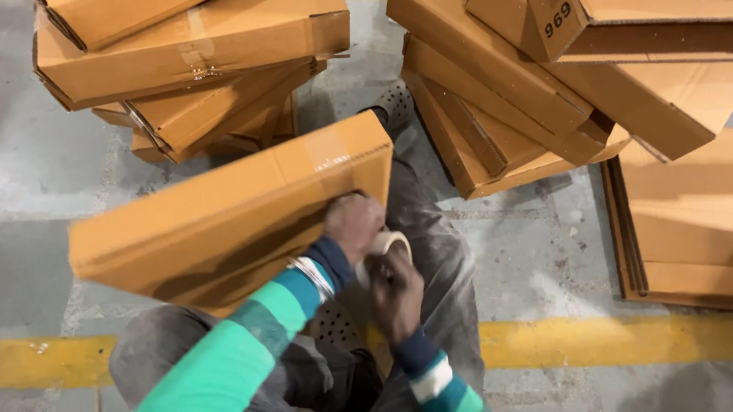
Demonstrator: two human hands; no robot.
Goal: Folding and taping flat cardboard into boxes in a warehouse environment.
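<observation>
A flat brown cardboard box (226,214) stands tilted on its edge across my lap. My left hand (352,225) presses against the box's lower right corner, fingers closed on its edge. My right hand (396,290) is just below it, gripping a roll of pale packing tape (381,251) held close to that corner. A strip of clear tape runs over the top edge of the box. My sleeves are green with blue and white stripes, and my grey trousers show under the box.
A leaning stack of taped flat boxes (194,53) sits ahead on the left. Another loose pile of boxes (549,66) sits ahead on the right. Unfolded cardboard sheets (704,229) lie at the right. A yellow floor line (617,339) crosses the concrete.
</observation>
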